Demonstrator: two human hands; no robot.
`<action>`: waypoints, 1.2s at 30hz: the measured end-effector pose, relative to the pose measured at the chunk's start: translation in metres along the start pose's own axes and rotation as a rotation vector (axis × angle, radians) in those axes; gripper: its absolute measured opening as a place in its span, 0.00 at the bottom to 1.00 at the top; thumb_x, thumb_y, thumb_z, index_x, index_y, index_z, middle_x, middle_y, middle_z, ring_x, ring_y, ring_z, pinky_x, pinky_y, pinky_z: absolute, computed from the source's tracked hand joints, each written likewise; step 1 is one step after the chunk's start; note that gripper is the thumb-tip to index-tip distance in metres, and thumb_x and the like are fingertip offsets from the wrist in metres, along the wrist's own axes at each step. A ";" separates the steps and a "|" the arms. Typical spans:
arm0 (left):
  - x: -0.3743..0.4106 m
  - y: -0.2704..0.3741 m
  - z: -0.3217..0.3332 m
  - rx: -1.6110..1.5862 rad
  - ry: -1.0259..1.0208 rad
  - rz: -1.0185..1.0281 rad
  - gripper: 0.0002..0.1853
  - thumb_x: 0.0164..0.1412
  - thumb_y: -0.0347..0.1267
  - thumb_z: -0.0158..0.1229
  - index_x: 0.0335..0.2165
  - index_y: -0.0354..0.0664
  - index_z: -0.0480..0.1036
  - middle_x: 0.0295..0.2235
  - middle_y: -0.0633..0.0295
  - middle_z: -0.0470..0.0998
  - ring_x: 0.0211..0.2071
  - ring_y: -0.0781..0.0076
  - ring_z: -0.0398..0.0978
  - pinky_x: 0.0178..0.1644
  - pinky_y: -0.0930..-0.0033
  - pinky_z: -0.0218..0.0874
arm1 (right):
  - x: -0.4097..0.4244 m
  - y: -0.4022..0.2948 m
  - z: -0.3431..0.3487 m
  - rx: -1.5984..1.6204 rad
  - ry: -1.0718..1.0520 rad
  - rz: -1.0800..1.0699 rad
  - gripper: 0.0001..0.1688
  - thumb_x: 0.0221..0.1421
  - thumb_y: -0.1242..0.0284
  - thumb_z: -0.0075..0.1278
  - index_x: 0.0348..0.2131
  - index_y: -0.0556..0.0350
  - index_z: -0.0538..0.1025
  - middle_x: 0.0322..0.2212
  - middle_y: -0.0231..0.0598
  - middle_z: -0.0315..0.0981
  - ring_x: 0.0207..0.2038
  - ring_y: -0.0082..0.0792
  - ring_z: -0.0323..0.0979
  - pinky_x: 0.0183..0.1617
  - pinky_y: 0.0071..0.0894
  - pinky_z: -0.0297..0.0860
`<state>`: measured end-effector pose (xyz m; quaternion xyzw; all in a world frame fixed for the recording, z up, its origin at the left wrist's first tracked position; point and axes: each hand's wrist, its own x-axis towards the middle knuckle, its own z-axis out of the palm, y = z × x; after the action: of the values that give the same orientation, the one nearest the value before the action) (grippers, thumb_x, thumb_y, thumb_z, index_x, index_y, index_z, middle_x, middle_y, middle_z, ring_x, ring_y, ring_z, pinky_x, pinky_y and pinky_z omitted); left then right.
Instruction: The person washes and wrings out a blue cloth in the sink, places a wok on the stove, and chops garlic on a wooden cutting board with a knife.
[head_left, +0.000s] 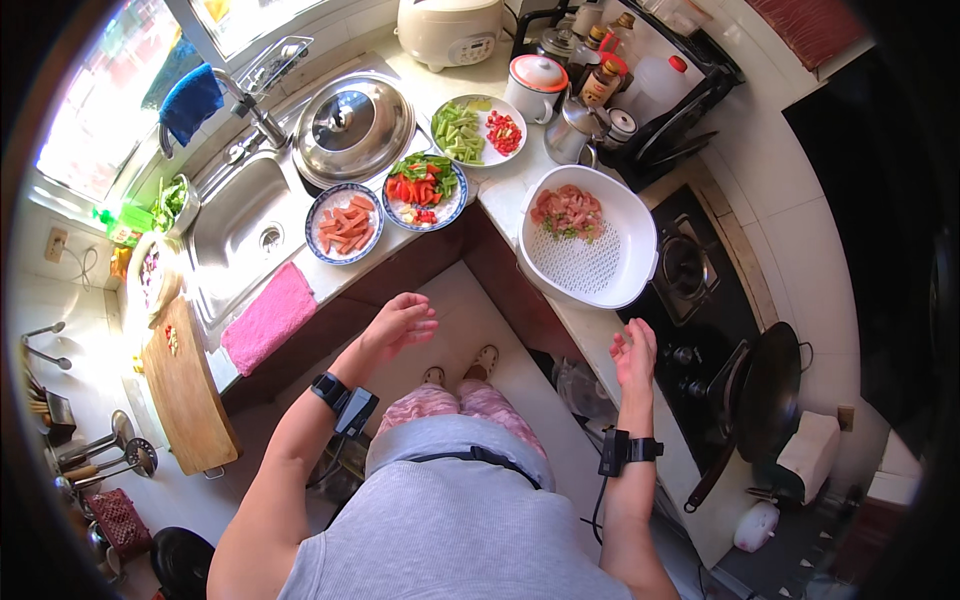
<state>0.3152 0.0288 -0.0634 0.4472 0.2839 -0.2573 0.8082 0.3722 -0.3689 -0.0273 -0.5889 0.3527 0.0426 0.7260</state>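
Note:
My left hand (399, 327) hangs in the air over the floor, loosely curled and holding nothing. Nearest to it are a patterned plate of cut sausage-like strips (346, 229) and a pink cloth (270, 318) over the counter edge. Palm inward and fingers slightly bent, my right hand (634, 352) is empty too, just in front of a white perforated basket (577, 262). Sliced raw meat with green bits (568, 211) lies in that basket. Another patterned plate (459, 212) bears red and green peppers (424, 184). Behind it stands a white plate (491, 159) of green stalks (459, 133) and chopped red chillies (503, 133).
A steel sink (244, 214) and a large lidded pan (352, 131) are at the left back. A wooden cutting board (184, 390) overhangs the left counter. The gas hob (709, 300) and a wok (769, 394) are at right. Bottles and a kettle (568, 135) crowd the back corner.

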 end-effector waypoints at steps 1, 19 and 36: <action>0.010 0.008 0.013 0.035 -0.019 0.023 0.12 0.58 0.33 0.52 0.40 0.46 0.62 0.37 0.64 0.68 0.36 0.70 0.72 0.39 0.67 0.67 | 0.003 -0.005 0.002 -0.043 0.007 0.001 0.33 0.50 0.64 0.52 0.52 0.52 0.58 0.43 0.37 0.60 0.30 0.26 0.65 0.28 0.25 0.62; 0.110 0.036 0.147 0.266 -0.062 0.286 0.34 0.53 0.30 0.54 0.55 0.44 0.48 0.33 0.60 0.66 0.34 0.71 0.69 0.38 0.67 0.66 | 0.072 -0.020 0.021 -0.303 -0.287 -0.115 0.31 0.52 0.68 0.38 0.55 0.55 0.55 0.38 0.46 0.67 0.27 0.36 0.73 0.20 0.28 0.71; 0.111 0.047 0.137 0.348 -0.110 0.273 0.35 0.52 0.30 0.55 0.56 0.43 0.49 0.38 0.56 0.65 0.37 0.69 0.69 0.40 0.68 0.66 | 0.056 -0.014 0.029 -0.310 -0.265 -0.139 0.28 0.49 0.72 0.37 0.50 0.61 0.58 0.37 0.46 0.68 0.29 0.35 0.72 0.24 0.29 0.72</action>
<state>0.4568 -0.0859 -0.0530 0.5995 0.1276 -0.2148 0.7604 0.4340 -0.3673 -0.0455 -0.7055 0.2021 0.1232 0.6680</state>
